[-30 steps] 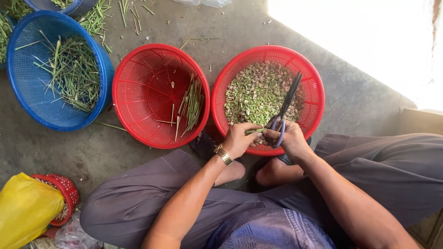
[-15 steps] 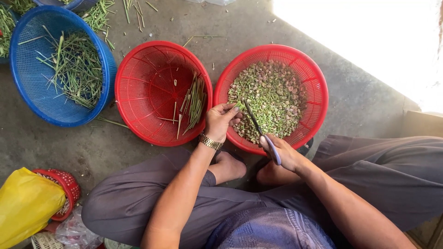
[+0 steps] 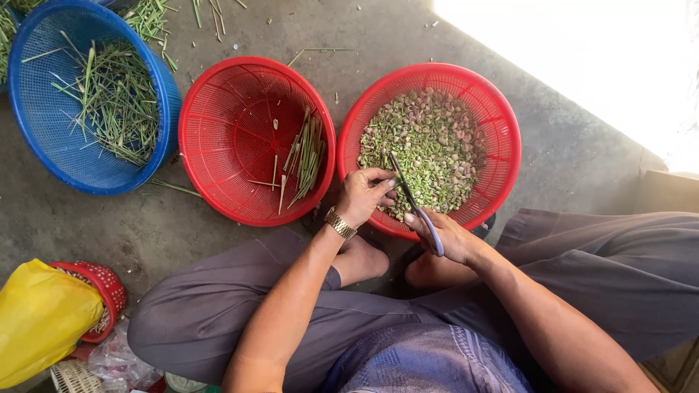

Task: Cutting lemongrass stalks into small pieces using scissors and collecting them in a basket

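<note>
My right hand [image 3: 445,234] grips a pair of scissors [image 3: 412,200] with purple handles, the blades pointing up over a red basket [image 3: 502,124] full of chopped green pieces [image 3: 429,142]. My left hand [image 3: 364,195], with a gold watch on the wrist, rests curled at that basket's near rim beside the blades; what its fingers pinch is hidden. A second red basket [image 3: 218,131] to the left holds a few green stalks [image 3: 307,156].
A blue basket [image 3: 29,124] with several thin green stalks sits at the far left. Loose stalks lie on the concrete floor. A yellow bag [image 3: 40,320] and a small red basket [image 3: 105,291] are by my left knee. Bright light washes out the upper right.
My left hand moved from the middle basket's edge back to the right basket's rim. The scissors tilted from pointing right to pointing up-left.
</note>
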